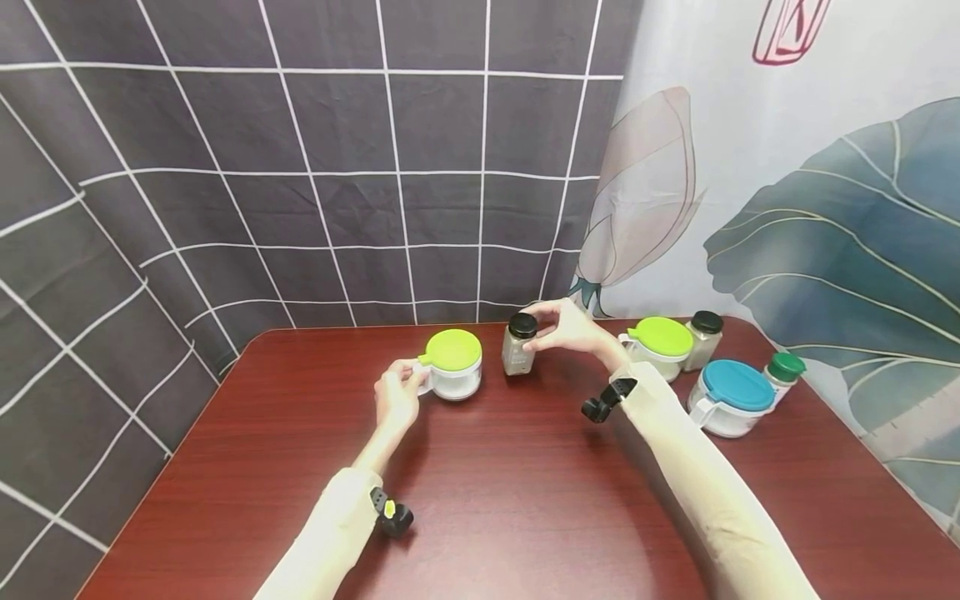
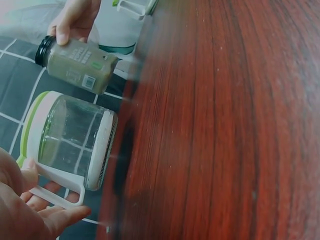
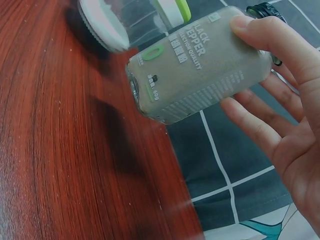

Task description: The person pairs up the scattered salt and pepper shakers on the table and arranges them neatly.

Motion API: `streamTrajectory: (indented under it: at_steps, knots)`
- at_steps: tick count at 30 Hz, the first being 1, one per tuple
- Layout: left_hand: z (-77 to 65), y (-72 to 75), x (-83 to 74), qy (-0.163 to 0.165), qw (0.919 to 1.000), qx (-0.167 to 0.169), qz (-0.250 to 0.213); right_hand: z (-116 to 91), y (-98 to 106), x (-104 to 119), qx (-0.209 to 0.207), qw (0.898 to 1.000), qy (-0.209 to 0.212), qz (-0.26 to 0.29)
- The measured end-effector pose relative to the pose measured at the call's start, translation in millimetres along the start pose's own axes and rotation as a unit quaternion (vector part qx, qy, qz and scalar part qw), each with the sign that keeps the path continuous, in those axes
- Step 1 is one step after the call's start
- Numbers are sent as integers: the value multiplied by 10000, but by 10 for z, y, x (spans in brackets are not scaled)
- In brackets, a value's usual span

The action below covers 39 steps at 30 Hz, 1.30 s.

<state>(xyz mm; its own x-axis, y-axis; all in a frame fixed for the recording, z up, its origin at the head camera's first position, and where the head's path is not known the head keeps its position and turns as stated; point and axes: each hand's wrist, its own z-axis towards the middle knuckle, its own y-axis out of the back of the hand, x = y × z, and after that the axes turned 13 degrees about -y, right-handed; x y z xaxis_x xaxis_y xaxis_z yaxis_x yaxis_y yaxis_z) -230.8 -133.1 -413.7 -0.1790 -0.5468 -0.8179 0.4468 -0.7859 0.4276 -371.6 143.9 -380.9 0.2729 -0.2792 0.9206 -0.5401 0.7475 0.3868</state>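
Observation:
My left hand [image 1: 397, 396] pinches the white handle of a clear seasoning jar [image 1: 454, 379] with a lime-green lid. In the left wrist view, the thumb lies over that handle [image 2: 60, 186] and the fingers pass behind it. A black pepper jar [image 1: 517, 354], square with a black cap and grey-brown powder, is held by my right hand [image 1: 566, 327] near its top. Its printed label [image 3: 192, 47] faces the right wrist camera, with the thumb on one side and fingers on the other. There its base stands apart from its shadow on the table.
At the right stand another green-lidded jar [image 1: 662, 340], a black-capped jar [image 1: 703, 342], a blue-lidded jar [image 1: 731, 392] and a green-capped bottle [image 1: 783, 371]. The reddish-brown table [image 1: 480, 492] ends at a dark grid-patterned curtain [image 1: 337, 208] behind.

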Motion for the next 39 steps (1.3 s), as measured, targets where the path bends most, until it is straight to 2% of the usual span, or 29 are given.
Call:
streamTrajectory:
  at_steps: [11,23,39]
  knots:
    - [15,67,50,69,10000,-49,42,-61,-118,252,45,10000,25,66]
    - [24,128,113,224,9997,-67,102,152,-151,-31,-22,9997,177,191]
    - [63,206,157,248,9996,-115,114,224,-259,32,63,9997,130,193]
